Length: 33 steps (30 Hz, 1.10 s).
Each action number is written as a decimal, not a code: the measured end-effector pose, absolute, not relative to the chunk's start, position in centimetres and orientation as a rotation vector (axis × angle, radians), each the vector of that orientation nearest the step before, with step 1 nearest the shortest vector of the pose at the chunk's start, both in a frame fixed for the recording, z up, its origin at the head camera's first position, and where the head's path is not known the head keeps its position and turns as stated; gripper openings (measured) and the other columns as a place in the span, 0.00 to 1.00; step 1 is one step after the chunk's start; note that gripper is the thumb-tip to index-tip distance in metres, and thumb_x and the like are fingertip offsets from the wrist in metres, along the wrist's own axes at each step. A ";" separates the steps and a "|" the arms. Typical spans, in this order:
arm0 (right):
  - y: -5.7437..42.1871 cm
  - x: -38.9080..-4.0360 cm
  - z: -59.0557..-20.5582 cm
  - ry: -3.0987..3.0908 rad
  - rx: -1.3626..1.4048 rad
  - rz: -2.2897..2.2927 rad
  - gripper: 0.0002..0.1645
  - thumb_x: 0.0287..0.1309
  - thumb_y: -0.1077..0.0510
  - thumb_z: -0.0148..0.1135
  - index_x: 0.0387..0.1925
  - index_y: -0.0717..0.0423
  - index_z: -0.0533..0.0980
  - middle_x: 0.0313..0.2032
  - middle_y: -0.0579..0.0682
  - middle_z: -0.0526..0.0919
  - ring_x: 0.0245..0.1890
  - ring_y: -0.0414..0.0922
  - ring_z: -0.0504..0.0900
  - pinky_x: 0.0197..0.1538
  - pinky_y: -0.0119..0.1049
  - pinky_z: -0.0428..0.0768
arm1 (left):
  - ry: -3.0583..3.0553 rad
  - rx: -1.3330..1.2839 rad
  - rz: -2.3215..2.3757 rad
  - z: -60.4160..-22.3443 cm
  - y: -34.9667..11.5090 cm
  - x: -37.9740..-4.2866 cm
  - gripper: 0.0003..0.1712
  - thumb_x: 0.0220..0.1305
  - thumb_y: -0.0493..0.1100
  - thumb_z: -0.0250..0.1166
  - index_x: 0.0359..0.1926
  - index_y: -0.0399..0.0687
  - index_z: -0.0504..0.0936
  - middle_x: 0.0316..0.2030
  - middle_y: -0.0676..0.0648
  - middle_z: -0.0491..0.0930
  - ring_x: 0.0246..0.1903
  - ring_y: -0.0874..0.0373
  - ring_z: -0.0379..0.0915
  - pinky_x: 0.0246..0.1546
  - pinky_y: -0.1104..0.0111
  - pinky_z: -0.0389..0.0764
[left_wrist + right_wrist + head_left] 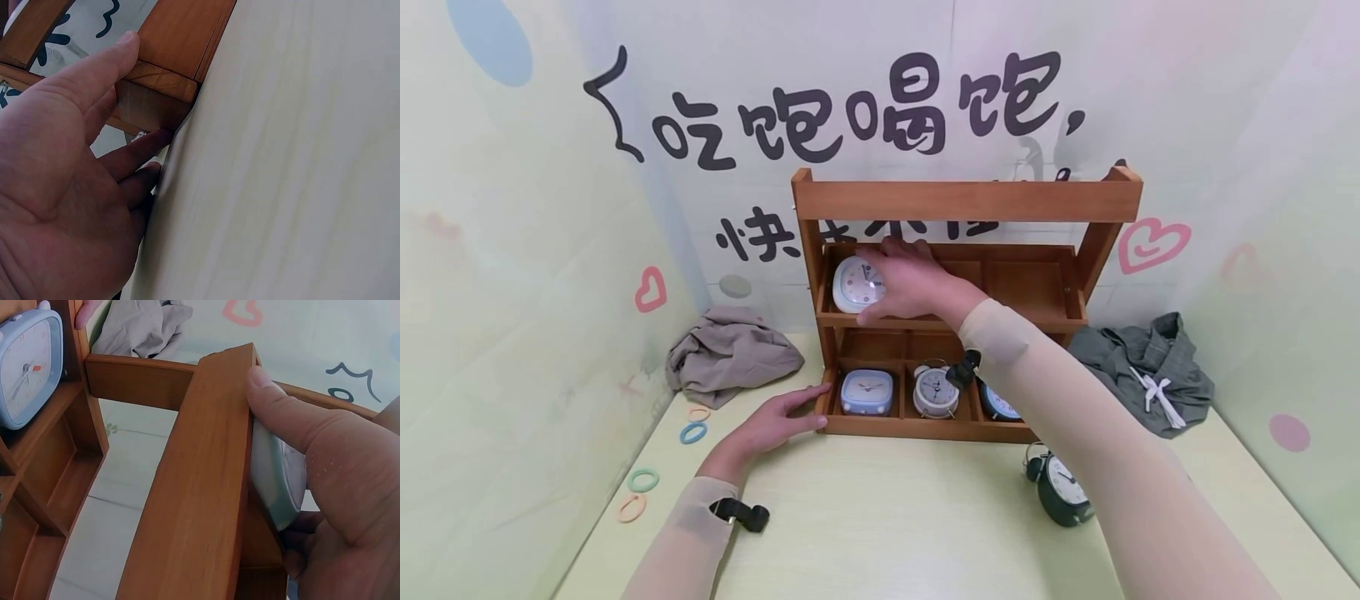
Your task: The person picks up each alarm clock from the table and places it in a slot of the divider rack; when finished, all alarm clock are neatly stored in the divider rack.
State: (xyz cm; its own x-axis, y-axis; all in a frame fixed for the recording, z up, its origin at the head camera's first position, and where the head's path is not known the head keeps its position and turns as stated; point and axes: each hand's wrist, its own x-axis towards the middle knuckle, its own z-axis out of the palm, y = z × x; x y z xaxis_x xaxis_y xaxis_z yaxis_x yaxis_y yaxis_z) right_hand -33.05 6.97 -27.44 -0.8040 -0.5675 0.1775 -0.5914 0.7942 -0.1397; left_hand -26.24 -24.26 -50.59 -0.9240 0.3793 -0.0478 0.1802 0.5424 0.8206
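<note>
In the head view my right hand (913,282) grips a white rounded-square alarm clock (852,285) at the left end of the wooden rack's upper tier. The right wrist view shows its thumb along the front board's edge, with the clock's pale side (275,481) behind the board; some fingertips are hidden. At the lower left corner of the wooden rack (925,429), my left hand (775,423) holds the end, its thumb on the wood (172,40) and other fingers round the side. A blue clock (867,392) and a silver twin-bell clock (936,392) stand in lower compartments.
Another blue-faced clock (997,404) sits lower right, partly behind my right arm. A dark twin-bell clock (1063,490) rests on the table before the rack. Grey-brown cloth (730,354) lies left, dark grey cloth (1150,371) right. Several coloured rings (643,479) lie along the left.
</note>
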 end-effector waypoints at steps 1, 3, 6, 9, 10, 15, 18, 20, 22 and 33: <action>7.0 -33.1 -27.4 -2.864 0.927 0.289 0.69 0.54 0.24 0.82 0.87 0.46 0.62 0.76 0.59 0.68 0.75 0.58 0.68 0.80 0.68 0.57 | 2.559 0.470 1.325 -50.6 -24.3 -26.2 0.41 0.72 0.65 0.76 0.82 0.71 0.75 0.83 0.45 0.67 0.84 0.42 0.56 0.84 0.40 0.55; 6.9 -33.3 -27.5 -2.877 0.924 0.296 0.69 0.54 0.24 0.82 0.87 0.46 0.62 0.78 0.59 0.68 0.77 0.59 0.67 0.80 0.68 0.55 | 2.562 0.466 1.320 -50.6 -24.3 -26.3 0.41 0.72 0.65 0.75 0.82 0.71 0.75 0.83 0.45 0.67 0.84 0.42 0.56 0.84 0.40 0.55; 6.9 -33.6 -27.6 -2.895 0.918 0.292 0.69 0.54 0.23 0.81 0.87 0.45 0.62 0.79 0.58 0.67 0.78 0.59 0.66 0.80 0.67 0.55 | 2.565 0.464 1.316 -50.6 -24.3 -26.2 0.41 0.73 0.65 0.75 0.82 0.70 0.75 0.83 0.45 0.67 0.84 0.41 0.56 0.84 0.39 0.55; 7.0 -33.8 -27.7 -2.902 0.913 0.280 0.69 0.54 0.22 0.80 0.87 0.45 0.62 0.79 0.57 0.67 0.78 0.58 0.66 0.79 0.66 0.54 | 2.566 0.470 1.311 -50.5 -24.2 -26.2 0.41 0.73 0.65 0.74 0.83 0.69 0.74 0.83 0.44 0.67 0.84 0.41 0.56 0.83 0.39 0.55; 7.0 -33.8 -27.7 -2.906 0.911 0.279 0.69 0.54 0.22 0.80 0.87 0.45 0.62 0.79 0.57 0.67 0.78 0.58 0.66 0.79 0.66 0.54 | 2.568 0.475 1.307 -50.5 -24.2 -26.2 0.41 0.73 0.65 0.74 0.83 0.69 0.74 0.83 0.44 0.67 0.84 0.40 0.56 0.83 0.38 0.55; 6.9 -33.9 -27.7 -2.922 0.899 0.287 0.69 0.54 0.22 0.81 0.87 0.45 0.62 0.79 0.58 0.66 0.79 0.59 0.65 0.81 0.68 0.52 | 2.579 0.471 1.293 -50.4 -24.3 -26.2 0.42 0.73 0.66 0.74 0.83 0.70 0.74 0.83 0.44 0.67 0.84 0.41 0.56 0.83 0.39 0.56; 6.9 -33.9 -27.6 -2.930 0.890 0.285 0.69 0.54 0.22 0.81 0.87 0.45 0.62 0.80 0.58 0.66 0.80 0.60 0.64 0.81 0.68 0.51 | 2.574 0.453 1.296 -50.4 -24.3 -26.2 0.42 0.72 0.67 0.75 0.82 0.73 0.74 0.83 0.46 0.67 0.84 0.42 0.57 0.83 0.40 0.57; 6.8 -33.9 -27.6 -2.934 0.888 0.282 0.69 0.54 0.22 0.81 0.87 0.45 0.63 0.80 0.59 0.65 0.80 0.60 0.63 0.82 0.69 0.51 | 2.569 0.451 1.301 -50.5 -24.3 -26.2 0.42 0.71 0.67 0.75 0.82 0.73 0.74 0.83 0.46 0.67 0.84 0.43 0.57 0.84 0.40 0.56; 6.7 -33.9 -27.7 -2.934 0.896 0.269 0.69 0.54 0.20 0.79 0.86 0.46 0.63 0.81 0.59 0.64 0.81 0.61 0.62 0.82 0.68 0.50 | 2.565 0.444 1.305 -50.6 -24.3 -26.2 0.42 0.70 0.67 0.76 0.81 0.75 0.75 0.83 0.47 0.67 0.84 0.44 0.57 0.84 0.41 0.56; 7.2 -33.7 -28.5 -2.929 0.908 0.240 0.68 0.60 0.18 0.72 0.88 0.47 0.60 0.82 0.58 0.62 0.84 0.61 0.57 0.84 0.68 0.49 | 2.551 0.479 1.320 -50.7 -24.3 -26.4 0.41 0.72 0.66 0.75 0.82 0.71 0.74 0.83 0.46 0.67 0.84 0.41 0.56 0.83 0.39 0.56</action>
State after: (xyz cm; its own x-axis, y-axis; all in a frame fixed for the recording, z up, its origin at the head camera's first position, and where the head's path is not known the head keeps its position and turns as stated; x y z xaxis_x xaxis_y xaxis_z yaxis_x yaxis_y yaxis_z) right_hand -33.69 7.18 -28.47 -0.8239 -0.5563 0.1082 -0.5665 0.8139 -0.1289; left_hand -26.37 -24.30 -50.72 -0.9204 0.3876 -0.0520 0.1815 0.5411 0.8212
